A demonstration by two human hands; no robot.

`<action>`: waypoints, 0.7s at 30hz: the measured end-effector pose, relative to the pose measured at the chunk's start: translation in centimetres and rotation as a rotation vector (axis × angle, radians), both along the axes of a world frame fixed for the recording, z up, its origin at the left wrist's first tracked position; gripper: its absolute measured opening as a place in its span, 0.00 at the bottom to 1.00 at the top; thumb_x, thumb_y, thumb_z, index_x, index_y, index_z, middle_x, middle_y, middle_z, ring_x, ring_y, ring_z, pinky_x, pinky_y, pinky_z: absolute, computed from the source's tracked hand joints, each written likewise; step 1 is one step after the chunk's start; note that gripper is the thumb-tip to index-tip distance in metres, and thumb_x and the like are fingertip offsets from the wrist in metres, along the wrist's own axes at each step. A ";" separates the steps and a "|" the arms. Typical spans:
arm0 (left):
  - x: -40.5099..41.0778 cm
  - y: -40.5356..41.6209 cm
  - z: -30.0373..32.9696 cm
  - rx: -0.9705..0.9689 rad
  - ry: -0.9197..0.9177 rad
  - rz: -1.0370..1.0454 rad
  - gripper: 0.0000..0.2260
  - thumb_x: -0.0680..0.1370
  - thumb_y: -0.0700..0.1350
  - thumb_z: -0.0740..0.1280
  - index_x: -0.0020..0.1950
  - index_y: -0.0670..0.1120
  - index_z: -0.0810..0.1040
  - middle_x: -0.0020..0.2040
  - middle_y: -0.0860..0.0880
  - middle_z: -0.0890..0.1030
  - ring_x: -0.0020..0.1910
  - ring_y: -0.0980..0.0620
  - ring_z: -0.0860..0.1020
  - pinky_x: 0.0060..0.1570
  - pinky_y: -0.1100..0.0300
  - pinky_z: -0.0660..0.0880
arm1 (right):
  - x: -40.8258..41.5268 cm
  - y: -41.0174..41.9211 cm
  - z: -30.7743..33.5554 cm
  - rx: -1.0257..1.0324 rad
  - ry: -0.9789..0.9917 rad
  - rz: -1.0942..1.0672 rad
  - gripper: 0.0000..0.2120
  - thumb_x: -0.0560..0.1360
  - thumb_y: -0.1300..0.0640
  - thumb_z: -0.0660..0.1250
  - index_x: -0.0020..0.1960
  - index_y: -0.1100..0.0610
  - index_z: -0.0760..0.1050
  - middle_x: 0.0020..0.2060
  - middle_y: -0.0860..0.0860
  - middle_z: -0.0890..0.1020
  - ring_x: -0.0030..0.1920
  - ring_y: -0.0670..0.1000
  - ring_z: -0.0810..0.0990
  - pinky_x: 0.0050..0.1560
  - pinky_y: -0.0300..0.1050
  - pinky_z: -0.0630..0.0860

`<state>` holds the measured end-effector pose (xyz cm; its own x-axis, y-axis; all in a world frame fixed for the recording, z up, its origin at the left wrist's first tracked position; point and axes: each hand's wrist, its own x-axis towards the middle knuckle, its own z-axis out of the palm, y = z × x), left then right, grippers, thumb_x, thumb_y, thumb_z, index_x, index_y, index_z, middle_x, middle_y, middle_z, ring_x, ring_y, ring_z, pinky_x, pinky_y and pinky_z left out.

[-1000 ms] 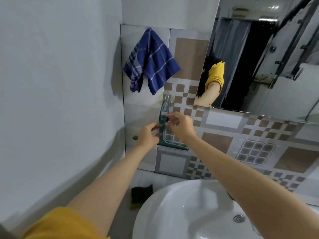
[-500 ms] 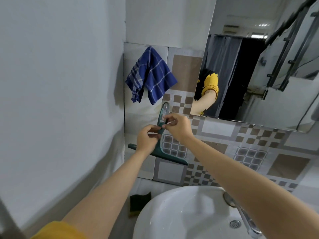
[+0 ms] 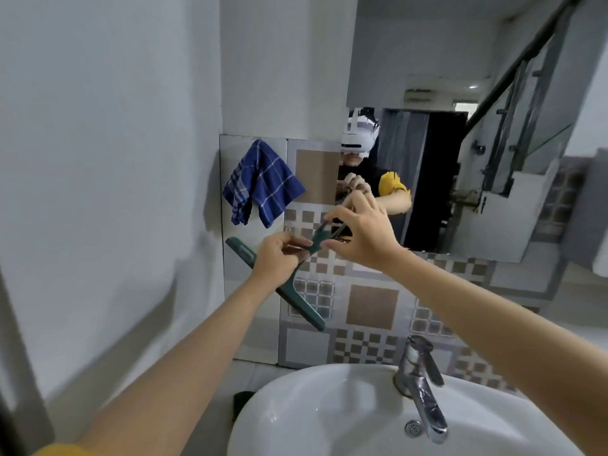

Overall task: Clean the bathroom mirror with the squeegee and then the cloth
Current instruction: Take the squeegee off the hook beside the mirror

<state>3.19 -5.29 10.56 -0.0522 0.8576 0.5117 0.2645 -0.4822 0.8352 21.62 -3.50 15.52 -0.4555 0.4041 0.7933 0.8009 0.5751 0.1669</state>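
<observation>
A dark green squeegee (image 3: 297,299) hangs tilted in front of the tiled wall, its blade running from upper left to lower right. My left hand (image 3: 278,260) grips its neck just above the blade. My right hand (image 3: 360,230) pinches the upper end of the handle, close to the lower left corner of the mirror (image 3: 460,133). A blue checked cloth (image 3: 261,182) hangs on the tiles, up and left of both hands.
A white basin (image 3: 329,419) with a chrome tap (image 3: 422,383) sits directly below my arms. A dark sponge (image 3: 241,401) lies left of the basin. A plain white wall closes the left side. The mirror reflects a person, a staircase and a dark curtain.
Both hands lifted the squeegee off the wall and carried it up and right towards the mirror's corner. The blade tilted more steeply. My view rose, bringing the tap and more mirror into sight.
</observation>
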 end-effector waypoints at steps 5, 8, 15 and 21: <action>2.7 -1.6 3.4 0.031 0.063 -0.144 0.11 0.71 0.28 0.68 0.41 0.44 0.81 0.41 0.50 0.82 0.38 0.60 0.81 0.43 0.69 0.77 | 4.1 -3.2 4.2 0.001 -0.387 0.097 0.16 0.71 0.45 0.71 0.57 0.50 0.77 0.51 0.50 0.80 0.52 0.54 0.78 0.53 0.53 0.72; 4.4 -1.9 5.7 0.096 0.116 -0.211 0.12 0.69 0.27 0.69 0.40 0.44 0.80 0.40 0.48 0.82 0.38 0.59 0.81 0.45 0.66 0.78 | 6.5 -4.4 6.2 -0.056 -0.442 0.145 0.16 0.72 0.49 0.71 0.58 0.51 0.77 0.45 0.50 0.80 0.45 0.54 0.79 0.42 0.50 0.76; 7.9 -2.0 12.3 0.456 0.264 -0.041 0.11 0.70 0.38 0.73 0.52 0.41 0.78 0.49 0.47 0.81 0.48 0.53 0.80 0.50 0.68 0.77 | 11.9 -5.5 12.5 0.078 -0.484 -0.083 0.13 0.75 0.45 0.66 0.58 0.45 0.77 0.42 0.51 0.78 0.38 0.53 0.77 0.29 0.36 0.59; 8.1 1.0 17.0 0.691 0.314 0.259 0.11 0.71 0.39 0.72 0.52 0.43 0.77 0.50 0.48 0.78 0.48 0.55 0.75 0.48 0.70 0.70 | 14.6 -6.5 21.3 0.178 -0.369 -0.250 0.14 0.76 0.42 0.63 0.57 0.47 0.77 0.39 0.50 0.71 0.32 0.52 0.72 0.28 0.36 0.56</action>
